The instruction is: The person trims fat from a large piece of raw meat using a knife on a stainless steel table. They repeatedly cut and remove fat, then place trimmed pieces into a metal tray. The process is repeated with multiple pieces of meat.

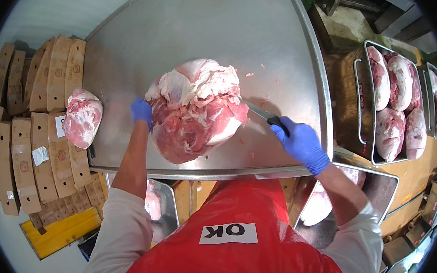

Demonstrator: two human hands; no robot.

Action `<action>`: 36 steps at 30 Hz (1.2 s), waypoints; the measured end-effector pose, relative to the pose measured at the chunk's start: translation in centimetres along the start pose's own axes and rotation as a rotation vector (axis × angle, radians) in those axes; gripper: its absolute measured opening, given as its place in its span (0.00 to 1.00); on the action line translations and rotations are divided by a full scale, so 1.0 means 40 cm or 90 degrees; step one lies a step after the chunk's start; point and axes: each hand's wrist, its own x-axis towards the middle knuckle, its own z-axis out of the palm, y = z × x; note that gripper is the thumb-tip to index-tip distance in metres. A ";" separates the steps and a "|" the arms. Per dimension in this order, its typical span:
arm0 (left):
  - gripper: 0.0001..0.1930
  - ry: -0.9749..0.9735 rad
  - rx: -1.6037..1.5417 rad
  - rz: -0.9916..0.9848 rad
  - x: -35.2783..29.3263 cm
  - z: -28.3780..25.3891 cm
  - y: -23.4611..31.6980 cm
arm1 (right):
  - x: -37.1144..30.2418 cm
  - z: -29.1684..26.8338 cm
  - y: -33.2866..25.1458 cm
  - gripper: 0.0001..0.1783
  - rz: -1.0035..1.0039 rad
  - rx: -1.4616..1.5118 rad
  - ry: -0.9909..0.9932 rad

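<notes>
A large cut of raw meat with pale fat on top lies on the steel table. My left hand, in a blue glove, grips the meat's left edge, its fingertips partly hidden. In my right hand, also gloved in blue, the black handle of a knife is held closed. The knife's blade points left and reaches the meat's right side, where its tip is hard to make out. A smaller piece of meat sits at the table's left edge.
Small meat scraps dot the table right of the cut. Stacked cardboard boxes stand at left. Steel tubs of meat stand at right, one with a handle. More bins sit below the table's near edge.
</notes>
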 end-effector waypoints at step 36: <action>0.16 -0.080 0.615 0.241 0.114 -0.050 -0.075 | -0.042 0.173 -0.084 0.27 0.309 0.586 -0.055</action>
